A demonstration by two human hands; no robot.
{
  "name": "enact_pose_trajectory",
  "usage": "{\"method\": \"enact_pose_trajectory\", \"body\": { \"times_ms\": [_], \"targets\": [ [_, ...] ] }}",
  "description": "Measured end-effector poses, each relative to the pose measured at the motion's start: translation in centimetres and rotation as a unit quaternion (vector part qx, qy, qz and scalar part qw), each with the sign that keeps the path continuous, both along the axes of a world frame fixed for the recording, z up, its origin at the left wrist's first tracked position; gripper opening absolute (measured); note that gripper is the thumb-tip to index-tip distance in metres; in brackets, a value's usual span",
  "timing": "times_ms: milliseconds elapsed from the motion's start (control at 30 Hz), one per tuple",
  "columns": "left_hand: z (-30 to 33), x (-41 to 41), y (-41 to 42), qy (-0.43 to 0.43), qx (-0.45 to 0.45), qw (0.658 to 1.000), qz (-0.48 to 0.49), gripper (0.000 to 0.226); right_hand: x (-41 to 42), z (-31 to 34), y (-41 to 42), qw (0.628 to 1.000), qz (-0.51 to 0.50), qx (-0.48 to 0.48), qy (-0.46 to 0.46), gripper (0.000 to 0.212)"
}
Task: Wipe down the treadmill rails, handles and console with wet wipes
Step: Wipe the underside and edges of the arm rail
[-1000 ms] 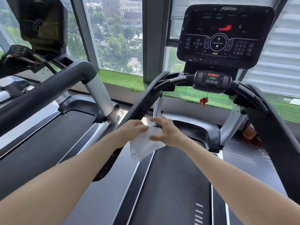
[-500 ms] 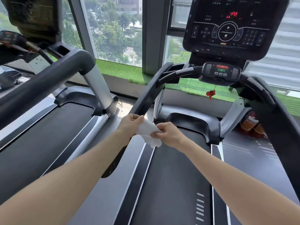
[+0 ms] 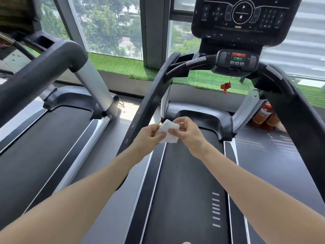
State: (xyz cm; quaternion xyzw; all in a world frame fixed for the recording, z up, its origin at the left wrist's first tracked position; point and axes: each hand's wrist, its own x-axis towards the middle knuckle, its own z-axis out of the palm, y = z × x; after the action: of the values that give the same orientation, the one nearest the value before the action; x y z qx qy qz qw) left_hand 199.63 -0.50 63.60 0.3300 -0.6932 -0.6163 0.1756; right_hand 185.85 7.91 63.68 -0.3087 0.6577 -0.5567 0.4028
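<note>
Wipe folded small, ready for the rails

Both hands, left and right, pinch the wipe above the belt, fingers clamped on its edges. A second ago it hung open; now it is a compact pad. The left rail is nearest, the console looms closer than before.

A grey floor carries two treadmills side by side. Red and orange bottles stand on it beside the right treadmill's front post.
</note>
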Motion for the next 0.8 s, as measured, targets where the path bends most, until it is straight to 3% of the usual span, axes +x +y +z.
{"method": "enact_pose_trajectory", "body": {
  "times_ms": [67, 133, 167, 233, 300, 367, 433, 600, 800],
  "targets": [
    [-0.8, -0.3, 0.1, 0.032, 0.133, 0.990, 0.040, 0.021, 0.5, -1.9, -0.2, 0.994, 0.009, 0.031, -0.107, 0.030],
    [-1.8, -0.7, 0.1, 0.022, 0.189, 0.981, 0.045, 0.022, 1.0, -4.2, -0.8, 0.991, 0.008, 0.029, -0.133, 0.028],
    [-2.5, -0.9, -0.1, -0.004, 0.168, 0.985, 0.048, 0.021, 1.0, -5.1, -1.3, 0.989, -0.026, 0.021, -0.141, 0.022],
    [-3.7, -1.1, -1.1, -0.103, 0.018, 0.992, 0.071, 0.020, 0.5, -7.0, -2.8, 0.981, -0.116, 0.042, -0.146, 0.009],
    [-5.1, -0.8, -2.9, -0.199, -0.171, 0.961, 0.094, 0.024, -0.4, -9.1, -4.6, 0.977, -0.155, 0.087, -0.114, 0.018],
    [-6.3, -0.4, -4.6, -0.240, -0.278, 0.924, 0.108, 0.029, -1.1, -11.4, -6.3, 0.978, -0.151, 0.121, -0.071, 0.017],
    [-7.3, -0.6, -6.0, -0.266, -0.321, 0.902, 0.113, 0.033, -1.5, -13.3, -8.1, 0.979, -0.135, 0.148, -0.038, 0.007],
    [-9.7, -2.0, -8.3, -0.304, -0.382, 0.866, 0.111, 0.038, -2.7, -17.2, -13.2, 0.979, -0.121, 0.164, -0.021, 0.032],
    [-11.6, -1.2, -8.6, -0.325, -0.411, 0.843, 0.122, 0.044, -2.6, -19.5, -18.2, 0.981, -0.124, 0.142, -0.034, 0.029]
  ]
}}
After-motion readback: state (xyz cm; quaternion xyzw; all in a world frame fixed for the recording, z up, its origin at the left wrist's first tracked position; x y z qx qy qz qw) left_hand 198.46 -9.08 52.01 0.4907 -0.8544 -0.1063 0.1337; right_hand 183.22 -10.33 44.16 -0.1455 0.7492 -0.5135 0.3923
